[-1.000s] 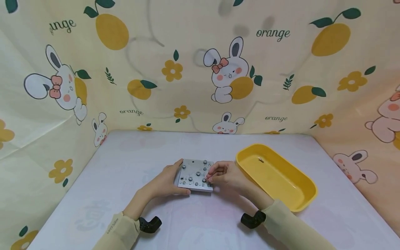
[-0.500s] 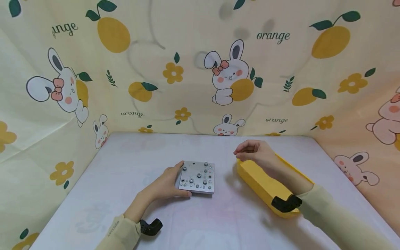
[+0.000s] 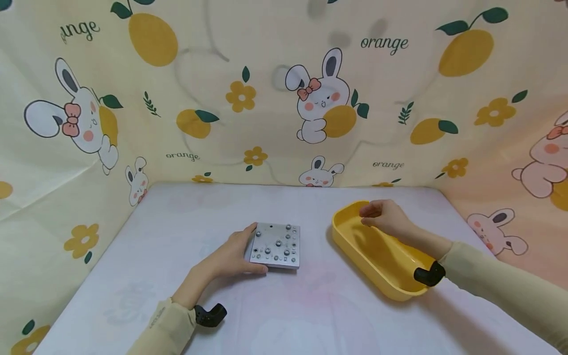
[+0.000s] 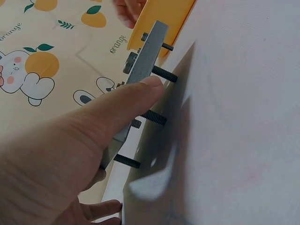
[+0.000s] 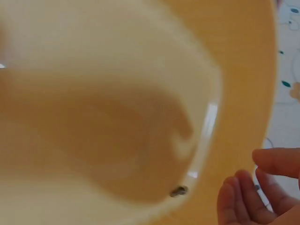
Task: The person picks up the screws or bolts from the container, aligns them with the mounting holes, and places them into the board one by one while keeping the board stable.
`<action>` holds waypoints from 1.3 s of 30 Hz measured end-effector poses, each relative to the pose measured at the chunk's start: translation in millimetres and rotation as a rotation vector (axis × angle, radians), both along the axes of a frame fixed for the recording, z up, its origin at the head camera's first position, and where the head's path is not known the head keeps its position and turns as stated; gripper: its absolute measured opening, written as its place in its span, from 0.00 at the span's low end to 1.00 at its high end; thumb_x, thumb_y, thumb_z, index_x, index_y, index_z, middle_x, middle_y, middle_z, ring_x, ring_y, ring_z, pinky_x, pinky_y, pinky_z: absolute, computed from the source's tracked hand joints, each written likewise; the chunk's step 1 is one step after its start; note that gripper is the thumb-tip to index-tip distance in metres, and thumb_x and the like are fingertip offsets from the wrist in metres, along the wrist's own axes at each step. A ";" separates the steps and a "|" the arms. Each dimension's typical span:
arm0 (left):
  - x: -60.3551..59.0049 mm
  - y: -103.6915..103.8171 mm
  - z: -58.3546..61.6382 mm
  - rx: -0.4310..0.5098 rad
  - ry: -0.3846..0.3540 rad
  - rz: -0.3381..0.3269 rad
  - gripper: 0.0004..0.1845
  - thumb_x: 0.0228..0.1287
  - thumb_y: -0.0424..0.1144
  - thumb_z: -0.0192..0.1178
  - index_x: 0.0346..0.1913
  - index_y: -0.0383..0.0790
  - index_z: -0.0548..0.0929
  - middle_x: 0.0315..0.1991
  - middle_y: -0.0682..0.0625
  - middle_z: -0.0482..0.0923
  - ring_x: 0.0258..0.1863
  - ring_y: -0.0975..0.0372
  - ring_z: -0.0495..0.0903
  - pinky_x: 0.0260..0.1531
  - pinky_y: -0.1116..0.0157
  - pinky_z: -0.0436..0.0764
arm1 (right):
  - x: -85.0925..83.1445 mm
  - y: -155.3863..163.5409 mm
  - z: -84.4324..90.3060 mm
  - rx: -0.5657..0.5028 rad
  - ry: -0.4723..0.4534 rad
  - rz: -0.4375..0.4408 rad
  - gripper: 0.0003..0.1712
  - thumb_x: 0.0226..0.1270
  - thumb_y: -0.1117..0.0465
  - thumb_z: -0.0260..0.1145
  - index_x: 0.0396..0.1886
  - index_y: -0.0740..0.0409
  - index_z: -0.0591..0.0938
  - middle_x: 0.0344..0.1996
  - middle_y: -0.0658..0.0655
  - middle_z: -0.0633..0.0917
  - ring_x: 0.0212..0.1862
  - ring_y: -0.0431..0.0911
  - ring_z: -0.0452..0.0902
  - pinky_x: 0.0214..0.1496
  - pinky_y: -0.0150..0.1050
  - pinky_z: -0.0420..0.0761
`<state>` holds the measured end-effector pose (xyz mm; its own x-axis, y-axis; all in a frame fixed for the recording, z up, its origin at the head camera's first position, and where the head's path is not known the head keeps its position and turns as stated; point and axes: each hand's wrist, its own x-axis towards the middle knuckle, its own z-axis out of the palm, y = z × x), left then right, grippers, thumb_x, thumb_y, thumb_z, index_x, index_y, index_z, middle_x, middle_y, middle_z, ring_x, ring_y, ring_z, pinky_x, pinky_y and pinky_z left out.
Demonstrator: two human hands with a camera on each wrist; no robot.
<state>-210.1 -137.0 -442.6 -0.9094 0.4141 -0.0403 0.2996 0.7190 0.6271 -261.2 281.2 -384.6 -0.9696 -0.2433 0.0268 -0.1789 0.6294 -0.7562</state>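
Head view: left hand point(image 3: 230, 256) grips metal plate point(image 3: 276, 245) on table point(image 3: 310, 305); right hand point(image 3: 385, 217), fingers loosely curled, empty, over yellow tray point(image 3: 377, 261); one screw point(image 5: 178, 191) in tray, several remain in plate

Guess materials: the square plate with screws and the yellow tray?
Plate: looks like metal, likely aluminium; flat grey matte face, crisp thick edge in the left wrist view. Its screws: dark threaded shanks, probably blackened steel. Yellow tray: likely moulded plastic; uniform colour, rounded rim, soft glossy highlights.
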 end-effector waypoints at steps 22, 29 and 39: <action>-2.4 0.1 1.4 -0.010 0.004 0.000 0.67 0.42 0.63 0.76 0.78 0.38 0.49 0.74 0.41 0.57 0.72 0.48 0.56 0.69 0.51 0.58 | -7.2 -3.5 -15.9 0.189 -0.068 0.005 0.28 0.51 0.77 0.64 0.55 0.84 0.74 0.51 0.77 0.78 0.52 0.66 0.75 0.49 0.50 0.81; -1.7 -0.4 1.1 -0.008 0.000 -0.004 0.67 0.43 0.63 0.76 0.78 0.37 0.48 0.74 0.40 0.56 0.72 0.47 0.56 0.69 0.50 0.58 | -13.3 -6.7 -27.0 0.022 -0.115 -0.011 0.27 0.52 0.78 0.71 0.53 0.84 0.73 0.47 0.75 0.81 0.49 0.64 0.78 0.45 0.40 0.83; 0.8 -0.5 -1.5 -0.004 0.006 -0.001 0.66 0.42 0.63 0.76 0.78 0.37 0.50 0.73 0.39 0.57 0.71 0.46 0.56 0.68 0.49 0.58 | -20.8 -12.8 -41.8 0.009 -0.047 0.092 0.16 0.48 0.78 0.75 0.38 0.76 0.81 0.33 0.65 0.85 0.35 0.51 0.82 0.35 0.33 0.83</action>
